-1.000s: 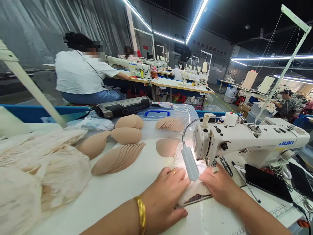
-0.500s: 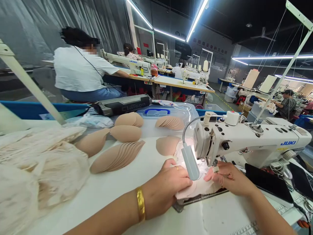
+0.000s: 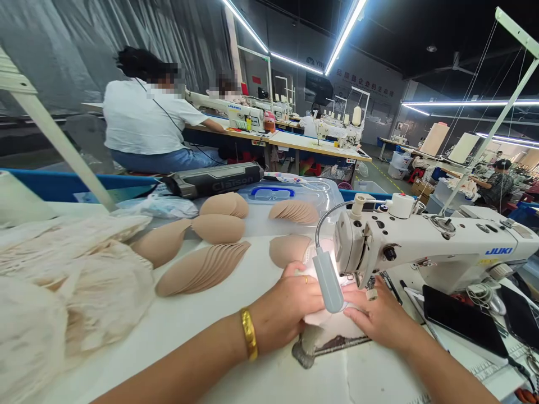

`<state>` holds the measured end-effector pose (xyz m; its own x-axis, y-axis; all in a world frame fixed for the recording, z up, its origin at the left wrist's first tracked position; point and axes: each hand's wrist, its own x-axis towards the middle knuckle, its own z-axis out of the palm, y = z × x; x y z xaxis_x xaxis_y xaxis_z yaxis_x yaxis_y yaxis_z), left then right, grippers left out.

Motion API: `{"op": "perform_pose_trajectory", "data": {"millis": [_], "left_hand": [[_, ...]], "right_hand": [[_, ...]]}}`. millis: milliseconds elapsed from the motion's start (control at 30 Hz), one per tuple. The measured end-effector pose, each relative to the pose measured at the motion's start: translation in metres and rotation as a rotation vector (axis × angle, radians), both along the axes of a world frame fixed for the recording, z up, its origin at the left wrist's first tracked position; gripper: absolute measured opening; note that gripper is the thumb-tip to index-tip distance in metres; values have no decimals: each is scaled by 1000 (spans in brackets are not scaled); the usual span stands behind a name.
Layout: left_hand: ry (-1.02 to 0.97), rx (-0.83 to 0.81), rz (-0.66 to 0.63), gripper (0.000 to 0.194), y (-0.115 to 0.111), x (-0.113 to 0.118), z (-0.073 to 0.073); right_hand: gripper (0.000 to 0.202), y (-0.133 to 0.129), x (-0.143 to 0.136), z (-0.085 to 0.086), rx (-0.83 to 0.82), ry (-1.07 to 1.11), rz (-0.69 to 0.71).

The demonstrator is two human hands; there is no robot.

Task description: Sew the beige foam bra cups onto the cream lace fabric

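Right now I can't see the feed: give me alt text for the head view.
Both hands press a pale fabric piece flat under the needle of a white sewing machine, left hand and right hand either side of its small lamp. Tan foam cups lie stacked on the white table, with other people sewing behind.

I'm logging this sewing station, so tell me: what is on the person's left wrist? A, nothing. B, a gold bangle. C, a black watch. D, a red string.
B: a gold bangle circles the wrist behind the left hand, which presses the pale fabric piece by the sewing machine.
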<state>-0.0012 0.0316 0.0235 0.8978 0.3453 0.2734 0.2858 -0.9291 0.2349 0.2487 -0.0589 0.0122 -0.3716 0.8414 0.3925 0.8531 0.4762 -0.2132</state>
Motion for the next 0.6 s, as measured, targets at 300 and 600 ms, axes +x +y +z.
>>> {"op": "perform_pose_trajectory", "data": {"millis": [300,600], "left_hand": [[-17,-33,-20,40,0,-2,2],[-16,3,-9,33,4,1,-3]], "right_hand": [[14,1,4,-7,29,63,47],[15,-3,7,-7,120,175,24]]}}
